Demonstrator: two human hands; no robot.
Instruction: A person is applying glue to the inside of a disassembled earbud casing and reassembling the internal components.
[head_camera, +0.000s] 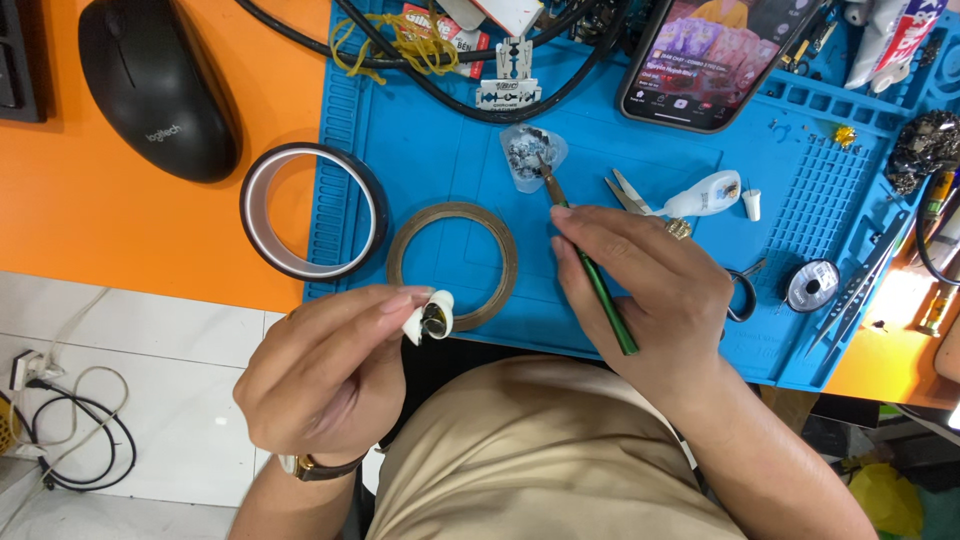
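— Left hand (325, 375)?
— Closed, pinching a small white earbud shell (430, 318) between thumb and fingertips, opened side up, dark parts showing inside. Held just off the near edge of the blue work mat (440, 150).
— Right hand (650, 290)?
— Closed around a thin green-handled tool (597, 285), gripped like a pen. Tip pointed toward 11 o'clock, touching a small clear plastic dish (530, 155) of grey bits.
— Around the hands?
— At 12 o'clock from the earbud, a brown tape ring (400, 250); at 10 o'clock, a larger dark tape roll (255, 225) overhanging the mat's edge. At 1 o'clock from the right hand, a small white glue bottle (705, 195); farther up, a lit phone (700, 60). Far at 10 o'clock, a black mouse (155, 85) on orange tabletop (100, 230).
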